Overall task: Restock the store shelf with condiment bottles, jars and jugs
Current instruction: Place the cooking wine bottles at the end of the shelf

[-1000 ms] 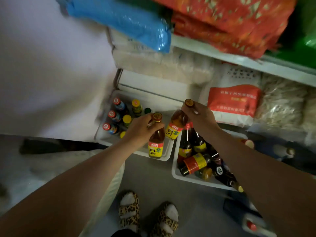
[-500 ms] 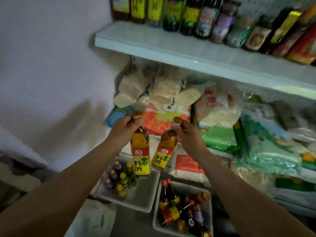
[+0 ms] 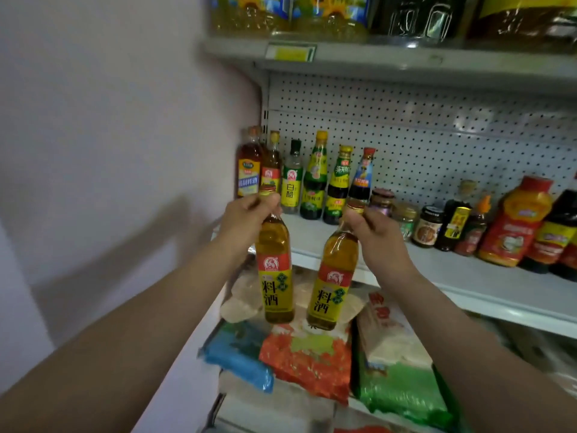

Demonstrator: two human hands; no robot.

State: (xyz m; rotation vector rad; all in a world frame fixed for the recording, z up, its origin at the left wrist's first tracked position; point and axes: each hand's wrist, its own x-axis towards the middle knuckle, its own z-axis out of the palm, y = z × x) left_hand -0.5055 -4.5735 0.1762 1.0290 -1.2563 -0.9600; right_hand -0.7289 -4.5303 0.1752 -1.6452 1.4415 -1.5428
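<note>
You hold one cooking-wine bottle in each hand, both by the neck just under the cap: your left hand [image 3: 249, 214] pinches the left bottle [image 3: 276, 267], which hangs close to upright, and your right hand [image 3: 371, 232] grips the right bottle [image 3: 332, 282], whose base swings in toward the left one so its long axis tilts. Both bottles hang in the air in front of the condiment shelf [image 3: 437, 270], their bases below its front edge and their caps about level with the row of standing bottles [image 3: 315, 179] at its left end. That shelf lies ahead of and above where the bases are now, so the move likely turns on lifting both clear of the front edge, then going forward. The left bottle is nearer the shelf's left end, where a matching yellow-labelled bottle [image 3: 271, 170] stands just behind your left hand; the bare strip of shelf in front of that row looks the likeliest landing place. Your left hand hides the base of that matching bottle, the right hand covers part of a jar [image 3: 381, 198], and the shelf's right end is cut off.
</note>
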